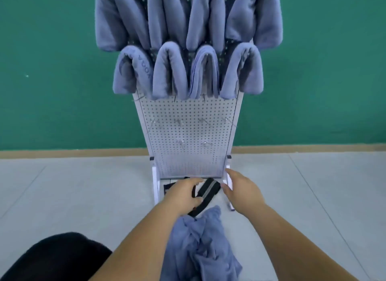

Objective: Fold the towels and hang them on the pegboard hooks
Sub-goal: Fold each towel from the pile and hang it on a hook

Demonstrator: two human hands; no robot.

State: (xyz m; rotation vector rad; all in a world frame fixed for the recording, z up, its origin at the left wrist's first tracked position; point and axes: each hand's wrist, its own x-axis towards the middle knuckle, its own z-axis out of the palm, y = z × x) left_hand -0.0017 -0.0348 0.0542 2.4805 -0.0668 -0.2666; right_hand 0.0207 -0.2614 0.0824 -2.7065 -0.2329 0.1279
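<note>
While your left hand (183, 194) grasps a black fabric item with a grey stripe (209, 189) at the foot of the pegboard (188, 134), your right hand (240, 188) is released, fingers relaxed, just beside the stand's right leg (229, 179).
Item: crumpled blue towel (200, 239), on the floor (313, 197) between your forearms, near the board's bottom edge.
Item: folded blue towels (169, 71), two rows, draped over the upper hooks.
Item: bare metal hooks (179, 121), mid-board.
</note>
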